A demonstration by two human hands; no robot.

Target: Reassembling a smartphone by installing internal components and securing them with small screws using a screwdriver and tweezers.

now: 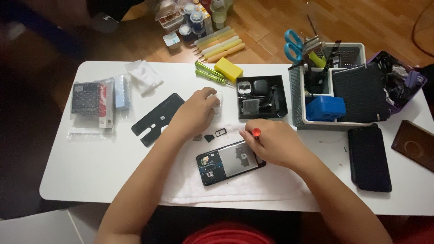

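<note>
An opened phone [228, 161] with its back cover off lies on a white cloth [235, 185] on the white table [81, 158]. My right hand [271, 144] holds a red-capped screwdriver [256, 133] upright at the phone's upper right corner. My left hand [196, 110] rests further back on the table, fingers curled on a small clear white item [218, 103]. Small parts, among them a SIM tray [221, 132] and dark bits [209, 138], lie on the cloth between my hands.
A black back cover [156, 118] lies left of my left hand. Green screwdrivers [209, 74], a yellow block [228, 69] and a black parts tray [262, 97] sit behind. A grey organiser basket [296, 101] stands right, with a dark phone [368, 158] before it. Packaged items [95, 106] lie far left.
</note>
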